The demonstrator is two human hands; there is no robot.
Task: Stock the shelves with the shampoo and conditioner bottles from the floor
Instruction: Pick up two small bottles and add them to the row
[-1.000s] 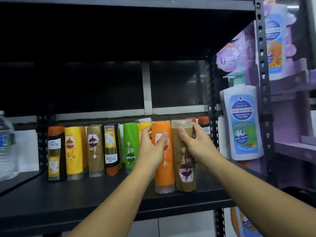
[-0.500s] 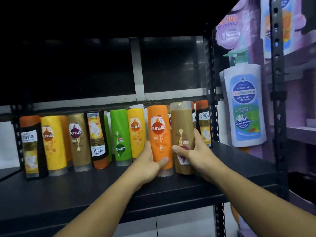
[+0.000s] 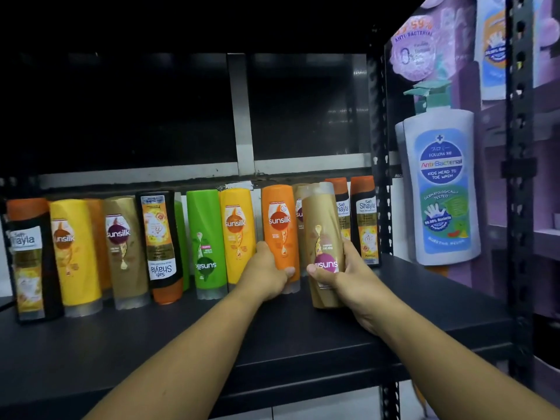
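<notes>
On dark shelf [image 3: 303, 344]: bottle row [image 3: 121, 247]; purple display [image 3: 439, 183] right.

- Your dark shelf [image 3: 303, 344] spans the lower frame.
- A row of bottles [image 3: 124, 250] stands along its back, from the left edge to centre right.
- The orange bottle [image 3: 280, 231] stands in that row, with the brown bottle [image 3: 321, 237] just forward of it.

shelf [image 3: 303, 338]: matt black; upright [image 3: 518, 237] black, perforated.
tan bottle [image 3: 322, 237]: golden brown, greyish clear cap, magenta roundel, white lettering.
orange bottle [image 3: 280, 225], at its 9 o'clock: bright orange, red roundel, white lettering.
yellow bottle [image 3: 238, 225], further toward 9 o'clock: yellow, orange roundel.
green bottle [image 3: 206, 237], next toward 9 o'clock: bright green, dark green roundel.
poster [image 3: 439, 189], at 3 o'clock: lilac ground, printed white bottle, blue-and-green label, teal pump.
</notes>
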